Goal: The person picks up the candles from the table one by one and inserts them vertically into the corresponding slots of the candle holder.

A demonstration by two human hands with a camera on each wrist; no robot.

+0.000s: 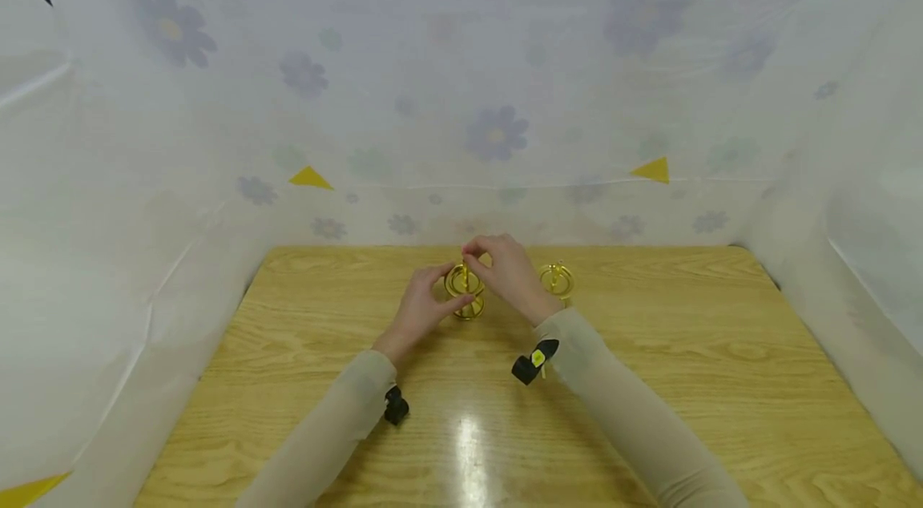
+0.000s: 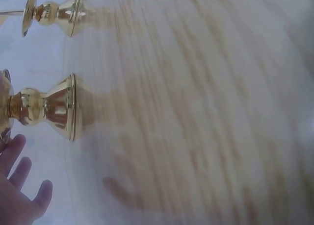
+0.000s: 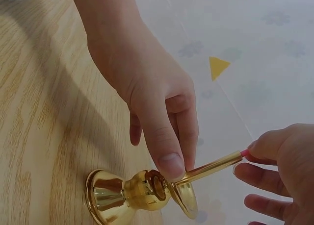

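left hand cropped, second candlestick cut off

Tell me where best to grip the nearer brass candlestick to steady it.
Grip the brass candlestick at its narrow waist between the flared base and the drip cup, coming from the left side. The left hand already rests there; the right hand pinches the gold candle on top.

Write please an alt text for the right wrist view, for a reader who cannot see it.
A left hand holds a brass candlestick at its neck with thumb and fingers, while the right hand pinches the end of a thin gold candle slanting out of the cup. The candlestick stands on a wooden table, with a white flowered sheet behind.
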